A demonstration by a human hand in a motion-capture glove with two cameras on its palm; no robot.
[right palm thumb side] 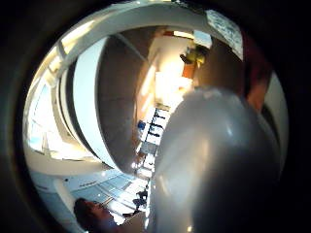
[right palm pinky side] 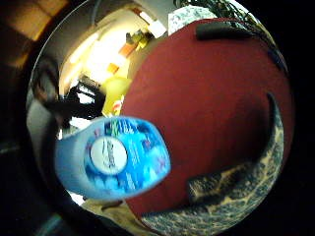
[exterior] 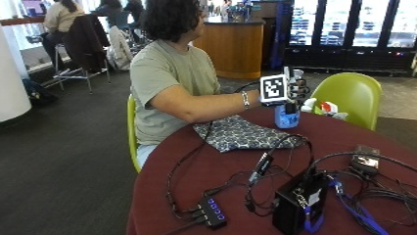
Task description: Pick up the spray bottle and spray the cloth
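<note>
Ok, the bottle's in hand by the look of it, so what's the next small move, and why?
Probably tip the nozzle down toward the patterned cloth and squeeze the trigger. In the outside view the gloved right hand holds the blue spray bottle upright just past the cloth's far edge, near the red tabletop, and the cloth lies flat beside it. Whether the nozzle already faces the cloth cannot be told.

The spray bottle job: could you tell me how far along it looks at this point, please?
Pickup looks done: in the outside view the gloved right hand holds the blue spray bottle upright, seemingly just above the round maroon table. In hand: carrying it beside the patterned cloth, which lies flat before the person. Left: the spraying. No mist or wet patch shows on the cloth, and I cannot tell whether the nozzle points at it.
</note>
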